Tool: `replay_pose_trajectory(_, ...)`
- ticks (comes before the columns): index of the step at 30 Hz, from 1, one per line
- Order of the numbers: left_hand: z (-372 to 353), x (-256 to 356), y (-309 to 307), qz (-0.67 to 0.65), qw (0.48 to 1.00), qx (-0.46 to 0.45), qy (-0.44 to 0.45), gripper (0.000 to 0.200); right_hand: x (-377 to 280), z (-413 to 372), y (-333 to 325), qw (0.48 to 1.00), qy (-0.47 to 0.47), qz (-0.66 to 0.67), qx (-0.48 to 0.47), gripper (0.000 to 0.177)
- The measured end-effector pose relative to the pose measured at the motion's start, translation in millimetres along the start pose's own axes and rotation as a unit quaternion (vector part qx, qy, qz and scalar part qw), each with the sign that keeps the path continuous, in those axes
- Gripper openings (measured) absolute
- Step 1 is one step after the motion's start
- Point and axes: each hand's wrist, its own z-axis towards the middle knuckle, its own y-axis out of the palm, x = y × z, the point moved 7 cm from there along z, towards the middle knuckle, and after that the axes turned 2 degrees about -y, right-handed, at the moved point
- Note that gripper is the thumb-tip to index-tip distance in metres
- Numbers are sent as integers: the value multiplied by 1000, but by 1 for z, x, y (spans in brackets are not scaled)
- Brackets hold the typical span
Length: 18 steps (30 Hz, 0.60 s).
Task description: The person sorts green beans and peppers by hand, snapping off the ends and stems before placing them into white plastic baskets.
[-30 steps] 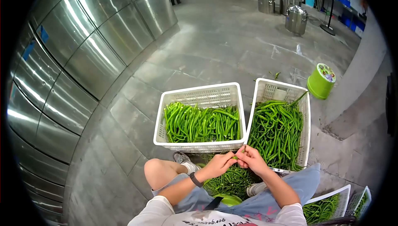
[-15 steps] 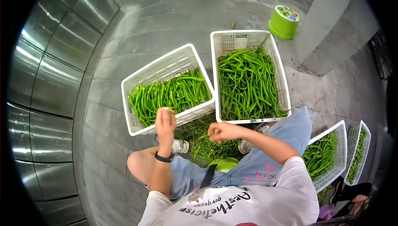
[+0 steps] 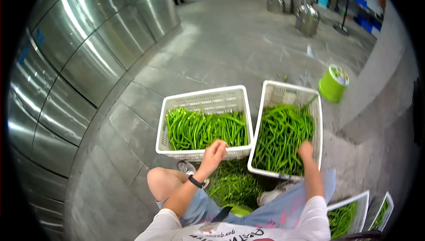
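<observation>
My left hand (image 3: 214, 152), with a dark band on its wrist, is closed above the front rim of the left white plastic crate (image 3: 203, 152). What its fingers hold, if anything, I cannot make out. Inside that crate green chili peppers (image 3: 206, 128) lie side by side in a fairly neat layer. My right hand (image 3: 305, 150) is over the right side of the second white crate (image 3: 285, 173), at its heap of long green chili peppers (image 3: 283, 137). Blur and the downward angle hide its fingertips.
Green stems and scraps (image 3: 234, 188) lie on the floor between my feet. A green stool (image 3: 334, 84) stands by a pillar (image 3: 376, 81). More crates of peppers (image 3: 343, 219) are at lower right. Steel panels (image 3: 84, 77) line the left; metal pots (image 3: 307, 19) stand farther back.
My right hand has moved from above the scraps to the peppers in the right crate. My left hand stays near the left crate's front rim. The view has tilted up, showing more background.
</observation>
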Motion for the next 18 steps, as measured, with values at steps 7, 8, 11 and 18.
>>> replay_pose_trajectory(7, -4, 13, 2, 38, 998, -15, 48, 20, 9, -13, 28, 990, 109, 74, -55, 52)
replay_pose_trajectory(8, -4, 11, 1, 43, 998, -14, 49, 20, 7, -17, 9, 982, 120, 136, -56, 56)
replay_pose_trajectory(11, -2, -1, -4, -5, 1000, 4, 28, 20, 5, 23, 48, 806, 163, 560, -98, 40)
replay_pose_trajectory(18, -8, -13, 1, -148, 985, -3, -90, 18, -117, -87, -105, 459, 76, 879, -107, 22)
